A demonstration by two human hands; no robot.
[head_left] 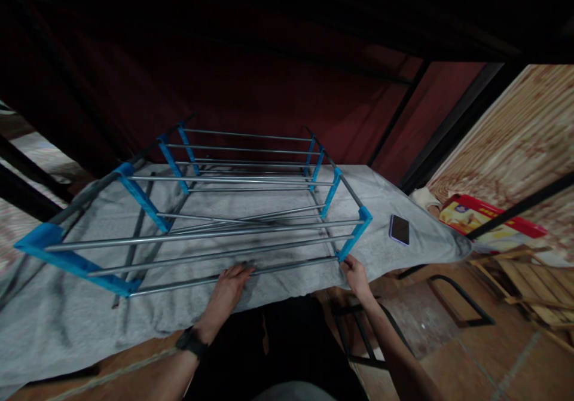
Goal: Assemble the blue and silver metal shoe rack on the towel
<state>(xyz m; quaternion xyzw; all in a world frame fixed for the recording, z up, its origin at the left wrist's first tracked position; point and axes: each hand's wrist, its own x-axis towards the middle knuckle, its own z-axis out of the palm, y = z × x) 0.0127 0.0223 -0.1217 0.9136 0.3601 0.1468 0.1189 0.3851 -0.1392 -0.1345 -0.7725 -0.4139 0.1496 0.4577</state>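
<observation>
A partly built rack of grey metal tubes and blue plastic connectors lies on a grey cloth-covered table. My left hand (pixel 233 282) has its fingers around the lowest front tube (pixel 188 285), near its middle. At that tube's right end, my right hand (pixel 356 274) pinches the lower end of the front right blue connector (pixel 354 238); its fingertips are partly hidden. The front left blue connector (pixel 76 260) stands tilted at the other end. Several loose tubes (pixel 251 220) lie crossed inside the frame.
A phone (pixel 399 229) lies on the grey cloth (pixel 381 195) right of the rack. Beyond the table's right end are a red and yellow box (pixel 491 219) and a wooden slatted chair (pixel 538 287). A dark red panel (pixel 251 84) rises behind; a metal-framed stool (pixel 363 335) stands below.
</observation>
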